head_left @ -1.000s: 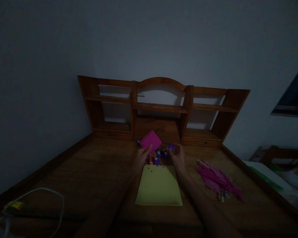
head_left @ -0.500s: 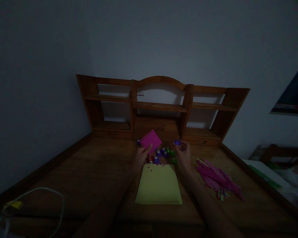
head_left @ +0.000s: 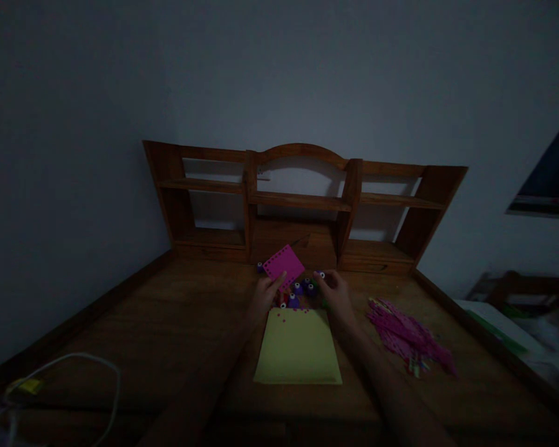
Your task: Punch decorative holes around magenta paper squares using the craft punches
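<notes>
My left hand (head_left: 264, 293) is closed on a pink card (head_left: 284, 264), thumb across its lower corner. Small holes run along two edges of the card, which is tilted up above the desk. To its right, the thumb and fingers of my right hand (head_left: 334, 292) pinch a small purple piece with a white eye-like ring (head_left: 321, 274). Between the hands sit several similar purple pieces (head_left: 293, 301), with bits of red and green among them, partly hidden. A pale yellow sheet (head_left: 298, 347) lies in front of them, with small pink dots near its far edge.
A heap of pink strips (head_left: 410, 335) lies on the right of the wooden desk (head_left: 168, 323). Along the back stands a wooden shelf unit (head_left: 302, 202). A pale cable (head_left: 116, 385) loops at the front left beside a yellow item (head_left: 28, 386).
My right hand first moved slightly right, uncovering green pieces, then came back left and turned the purple piece so its white ring shows. My left hand and the pink card stayed nearly still.
</notes>
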`<state>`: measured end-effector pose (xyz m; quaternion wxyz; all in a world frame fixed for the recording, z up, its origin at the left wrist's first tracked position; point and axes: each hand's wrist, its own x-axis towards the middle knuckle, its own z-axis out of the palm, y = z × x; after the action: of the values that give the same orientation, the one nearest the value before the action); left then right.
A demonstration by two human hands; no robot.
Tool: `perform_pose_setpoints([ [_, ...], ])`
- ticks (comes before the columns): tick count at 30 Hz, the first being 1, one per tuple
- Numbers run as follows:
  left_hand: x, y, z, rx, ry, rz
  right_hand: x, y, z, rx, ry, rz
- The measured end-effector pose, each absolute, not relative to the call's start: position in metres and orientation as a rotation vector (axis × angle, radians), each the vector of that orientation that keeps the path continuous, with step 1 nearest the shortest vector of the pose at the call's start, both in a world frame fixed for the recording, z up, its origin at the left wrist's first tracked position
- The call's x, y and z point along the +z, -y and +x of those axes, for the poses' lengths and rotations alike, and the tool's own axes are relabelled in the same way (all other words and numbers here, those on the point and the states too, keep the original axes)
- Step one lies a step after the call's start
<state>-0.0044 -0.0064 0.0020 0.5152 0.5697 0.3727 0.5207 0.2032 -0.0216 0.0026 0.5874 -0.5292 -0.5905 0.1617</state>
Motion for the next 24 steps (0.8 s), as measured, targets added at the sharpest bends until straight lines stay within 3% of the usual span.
perform_pose_setpoints([
  [9, 0.001, 0.006, -0.004, 1.303, -0.895, 1.341, -0.003, 0.038, 0.185, 0.12, 1.939, -1.389],
  [24, 0.007, 0.009, -0.006, 1.361, -0.968, 1.311, -0.008, 0.032, 0.194, 0.171, 2.007, -1.381],
])
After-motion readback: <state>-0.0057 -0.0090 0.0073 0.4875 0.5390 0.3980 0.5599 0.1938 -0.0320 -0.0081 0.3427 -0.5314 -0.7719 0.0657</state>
